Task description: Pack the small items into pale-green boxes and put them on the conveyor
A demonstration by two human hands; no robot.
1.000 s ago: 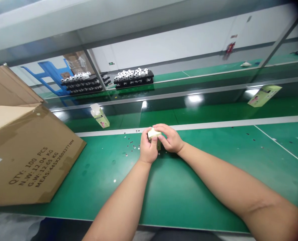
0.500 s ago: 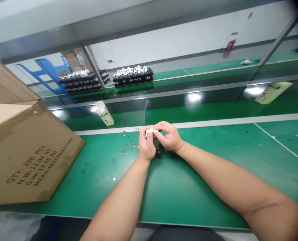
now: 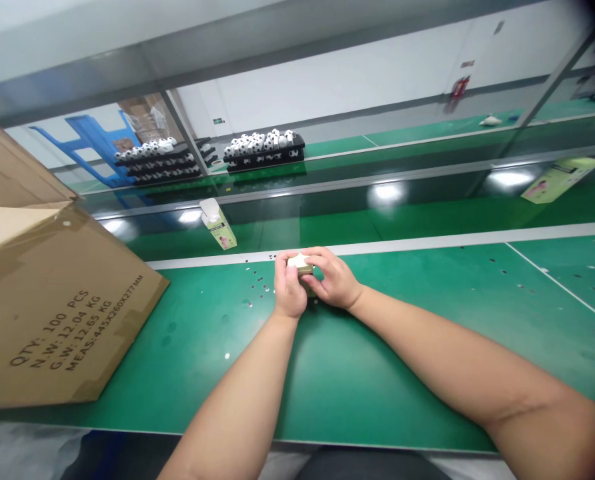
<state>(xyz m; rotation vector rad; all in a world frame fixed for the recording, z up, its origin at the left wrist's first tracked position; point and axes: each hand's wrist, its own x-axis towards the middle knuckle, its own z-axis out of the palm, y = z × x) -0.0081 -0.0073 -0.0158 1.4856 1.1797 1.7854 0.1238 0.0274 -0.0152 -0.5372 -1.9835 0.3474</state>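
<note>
Both my hands wrap round a small pale yellow-green carton [image 3: 300,264] standing on the green worktop [image 3: 217,393]. My left hand [image 3: 290,288] grips its left side, with the thumb on the near face by the top edge. From the right, my right hand [image 3: 332,277] holds it, fingers over the top and thumb lower on the side. The carton's top looks closed and flat. Most of its sides are hidden behind my fingers.
A big open brown shipping box [image 3: 92,300] stands at the left. Beyond the white rail, a dark green belt carries an upright carton [image 3: 220,225] and a lying carton [image 3: 560,180]. Small dark and pale specks are scattered on the worktop. Trays of black-and-white balls [image 3: 260,143] sit farther back.
The carton's top flap, raised between my thumbs before, now lies flat. My right thumb has moved down off the top. Both cartons on the belt have shifted right.
</note>
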